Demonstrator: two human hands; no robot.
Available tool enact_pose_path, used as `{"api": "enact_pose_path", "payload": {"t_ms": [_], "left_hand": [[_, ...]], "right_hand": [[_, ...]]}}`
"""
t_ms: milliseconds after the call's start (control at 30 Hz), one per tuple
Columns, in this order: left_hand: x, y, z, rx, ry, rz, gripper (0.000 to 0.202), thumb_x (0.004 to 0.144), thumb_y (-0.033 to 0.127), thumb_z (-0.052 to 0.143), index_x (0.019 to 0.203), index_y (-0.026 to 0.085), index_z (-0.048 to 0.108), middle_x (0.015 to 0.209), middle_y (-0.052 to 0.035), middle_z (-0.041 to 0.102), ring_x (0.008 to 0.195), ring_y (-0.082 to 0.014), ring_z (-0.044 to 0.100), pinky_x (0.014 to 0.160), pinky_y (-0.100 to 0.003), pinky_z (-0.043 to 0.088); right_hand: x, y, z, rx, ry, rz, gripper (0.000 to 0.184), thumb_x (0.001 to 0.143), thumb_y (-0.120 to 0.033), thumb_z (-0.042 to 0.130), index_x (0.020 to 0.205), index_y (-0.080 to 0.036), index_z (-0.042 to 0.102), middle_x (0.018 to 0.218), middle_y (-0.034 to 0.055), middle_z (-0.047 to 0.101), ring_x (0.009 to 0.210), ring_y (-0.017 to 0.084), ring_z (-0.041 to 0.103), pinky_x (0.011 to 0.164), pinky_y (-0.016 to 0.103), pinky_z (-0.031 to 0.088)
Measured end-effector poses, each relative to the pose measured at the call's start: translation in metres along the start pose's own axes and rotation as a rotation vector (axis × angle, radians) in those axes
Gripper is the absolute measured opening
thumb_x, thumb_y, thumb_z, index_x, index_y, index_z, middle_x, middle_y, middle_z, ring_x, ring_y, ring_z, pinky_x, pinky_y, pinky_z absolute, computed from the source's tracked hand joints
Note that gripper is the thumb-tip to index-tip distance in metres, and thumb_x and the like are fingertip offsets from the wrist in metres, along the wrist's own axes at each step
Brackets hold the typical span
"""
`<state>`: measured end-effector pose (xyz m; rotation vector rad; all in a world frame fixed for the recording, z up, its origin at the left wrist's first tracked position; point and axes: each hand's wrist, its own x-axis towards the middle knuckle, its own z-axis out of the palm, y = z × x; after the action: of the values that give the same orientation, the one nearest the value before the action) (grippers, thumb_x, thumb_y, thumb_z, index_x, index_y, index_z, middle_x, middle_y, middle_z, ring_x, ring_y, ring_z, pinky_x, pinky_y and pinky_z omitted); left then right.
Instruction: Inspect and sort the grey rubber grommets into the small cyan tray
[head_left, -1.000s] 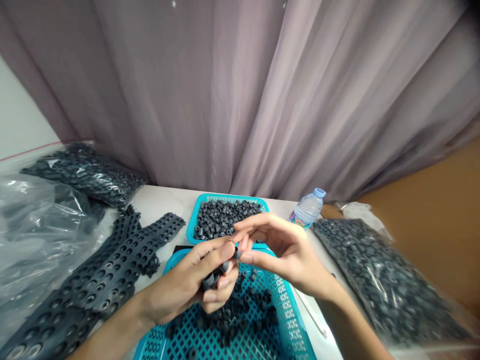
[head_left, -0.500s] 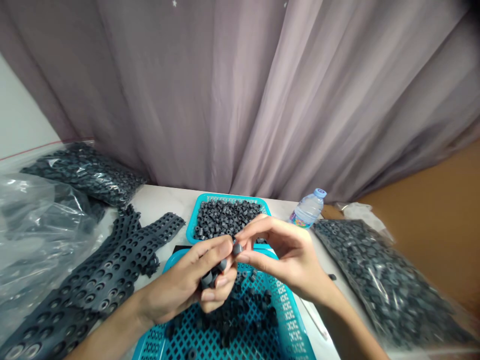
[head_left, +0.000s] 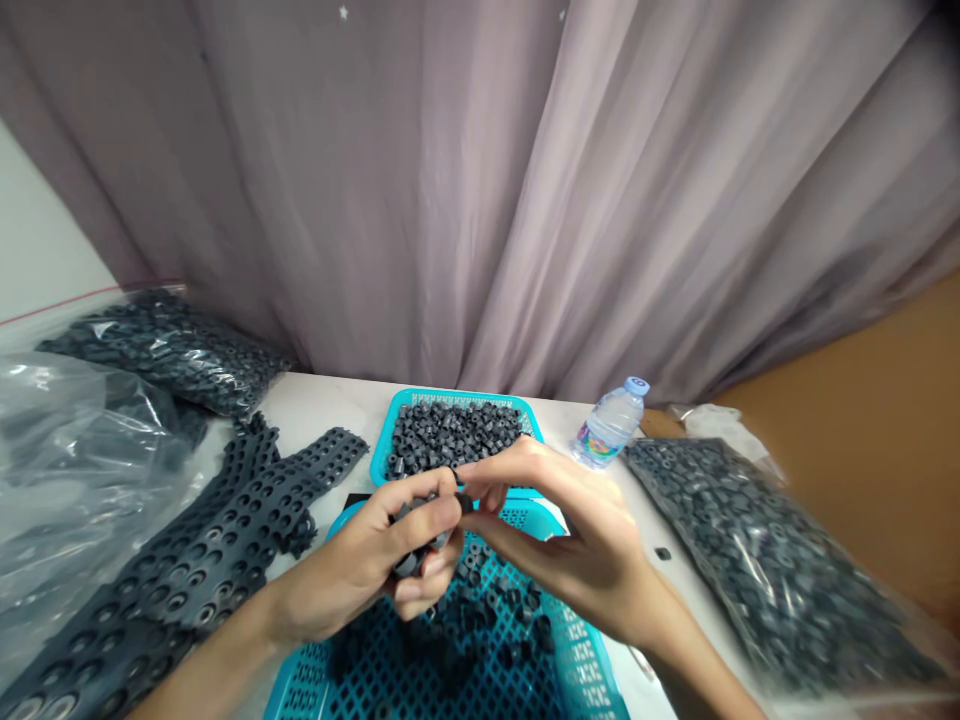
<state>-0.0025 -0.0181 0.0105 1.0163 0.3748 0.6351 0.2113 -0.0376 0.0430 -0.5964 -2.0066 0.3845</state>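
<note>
Black cylindrical pieces (head_left: 409,563) lie in the curled fingers of the left hand (head_left: 375,550), above the near turquoise basket (head_left: 581,650), while the narrowed fingers of the right hand (head_left: 585,535) pinch a single piece (head_left: 466,504) beside the left thumb. Both hands mask part of that basket, and the right overlaps a corner of the far basket (head_left: 382,445). Perforated dark strips (head_left: 217,550) and a filled clear bag (head_left: 180,345) occupy the surface (head_left: 315,405) at left, a water bottle (head_left: 611,422) and another filled bag (head_left: 780,560) at right.
</note>
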Motion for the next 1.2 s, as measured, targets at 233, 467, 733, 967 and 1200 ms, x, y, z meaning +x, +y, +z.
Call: {"api": "enact_pose_path", "payload": {"t_ms": [233, 467, 733, 967, 1200], "left_hand": [[-0.001, -0.005, -0.007, -0.006, -0.022, 0.008, 0.022, 0.104, 0.042, 0.063, 0.097, 0.022, 0.059, 0.068, 0.0072, 0.049, 0.048, -0.0038, 0.034, 0.048, -0.017, 0.037], [0.000, -0.001, -0.004, -0.027, -0.098, 0.013, 0.026, 0.104, 0.044, 0.063, 0.095, 0.020, 0.061, 0.067, 0.0069, 0.048, 0.047, -0.0037, 0.034, 0.047, -0.016, 0.037], [0.000, -0.004, -0.006, -0.037, -0.076, -0.010, 0.024, 0.104, 0.044, 0.062, 0.097, 0.020, 0.061, 0.069, 0.0065, 0.049, 0.048, -0.0039, 0.034, 0.047, -0.016, 0.037], [0.011, -0.013, -0.001, -0.075, 0.111, -0.058, 0.035, 0.107, 0.042, 0.057, 0.082, 0.018, 0.051, 0.071, 0.0061, 0.043, 0.051, -0.0038, 0.029, 0.045, -0.014, 0.027], [0.028, -0.031, -0.029, -0.229, 0.333, -0.074, 0.030, 0.100, 0.037, 0.071, 0.085, 0.015, 0.057, 0.073, 0.0060, 0.041, 0.052, -0.0025, 0.033, 0.041, -0.012, 0.023]], "right_hand": [[0.002, 0.007, -0.002, 0.137, -0.023, 0.121, 0.035, 0.089, -0.016, 0.086, 0.120, -0.020, 0.072, 0.101, 0.0015, 0.070, 0.087, 0.013, 0.067, 0.081, 0.027, 0.058], [0.003, 0.015, -0.001, 0.275, -0.061, 0.163, 0.026, 0.084, -0.016, 0.089, 0.107, -0.016, 0.077, 0.099, 0.0040, 0.071, 0.085, 0.015, 0.066, 0.080, 0.030, 0.058], [0.004, 0.011, 0.001, 0.257, -0.052, 0.160, 0.024, 0.087, -0.016, 0.087, 0.108, -0.018, 0.076, 0.097, 0.0030, 0.070, 0.085, 0.016, 0.067, 0.082, 0.030, 0.057], [-0.012, 0.022, -0.030, -0.002, 0.037, 0.275, 0.009, 0.099, -0.028, 0.076, 0.104, -0.021, 0.075, 0.101, 0.0039, 0.073, 0.092, 0.017, 0.068, 0.080, 0.029, 0.057], [-0.139, 0.098, -0.104, -0.241, 0.087, 0.754, 0.044, 0.098, -0.060, 0.063, 0.101, -0.017, 0.073, 0.100, 0.0109, 0.074, 0.087, 0.025, 0.071, 0.077, 0.037, 0.063]]}}
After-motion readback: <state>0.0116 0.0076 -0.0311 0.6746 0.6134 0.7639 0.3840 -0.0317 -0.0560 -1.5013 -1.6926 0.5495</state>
